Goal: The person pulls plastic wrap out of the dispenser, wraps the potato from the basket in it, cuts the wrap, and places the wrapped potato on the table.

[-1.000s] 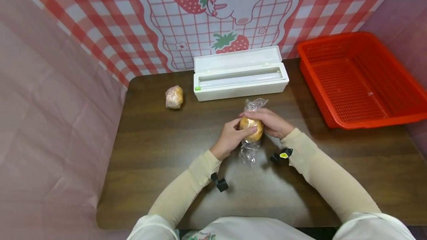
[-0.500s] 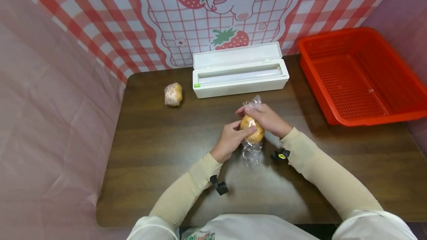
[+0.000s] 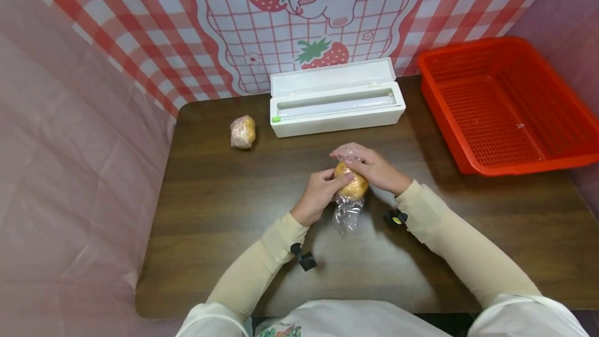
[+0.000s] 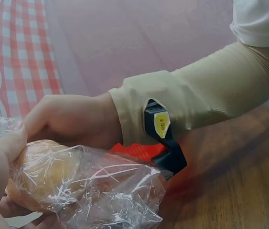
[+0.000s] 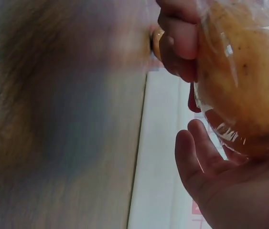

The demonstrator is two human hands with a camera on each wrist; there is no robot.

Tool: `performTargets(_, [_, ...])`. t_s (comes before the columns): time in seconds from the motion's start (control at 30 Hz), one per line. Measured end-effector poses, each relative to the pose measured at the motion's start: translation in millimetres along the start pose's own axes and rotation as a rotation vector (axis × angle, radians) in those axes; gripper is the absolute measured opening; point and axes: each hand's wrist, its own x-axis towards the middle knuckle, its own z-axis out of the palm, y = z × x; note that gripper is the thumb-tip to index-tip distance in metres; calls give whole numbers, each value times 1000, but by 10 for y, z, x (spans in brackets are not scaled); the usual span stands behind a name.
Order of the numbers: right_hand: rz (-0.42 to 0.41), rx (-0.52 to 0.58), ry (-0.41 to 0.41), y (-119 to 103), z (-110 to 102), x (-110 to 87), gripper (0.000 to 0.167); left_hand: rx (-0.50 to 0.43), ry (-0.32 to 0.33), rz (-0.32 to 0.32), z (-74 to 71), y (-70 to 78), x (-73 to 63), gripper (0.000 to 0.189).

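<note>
A yellow-brown potato in clear plastic wrap is held between both hands over the middle of the table. My left hand grips it from the left, thumb on top and fingers underneath. From the right, my right hand holds its far end, thumb pressing the wrap against it while the fingers reach behind. A loose tail of plastic wrap hangs toward me; in the left wrist view this crinkled wrap spreads wide. The right wrist view shows the potato close up, small dark specks on its skin.
At the back left of the brown table lies another wrapped potato. A white cling film box, lid raised, stands behind the hands with a roll inside. To the right sits a red plastic basket. A checked cloth hangs behind.
The right hand has shifted over the potato's far end, and the wrap sticking up there is now folded down under the thumb. The left hand keeps its grip.
</note>
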Motion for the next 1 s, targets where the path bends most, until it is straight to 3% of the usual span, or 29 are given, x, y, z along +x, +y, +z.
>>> performTargets(0.4, [-99, -74, -79, 2, -31, -83, 35, -18, -40, -27, -37, 23, -7, 37])
performTargets(0.8, [-359, -495, -41, -28, -42, -169, 51, -6, -52, -8, -65, 79, -23, 38])
performTargets(1.0, [-418, -638, -35, -9, -56, -199, 58, -5, -45, -28, -57, 99, -30, 41])
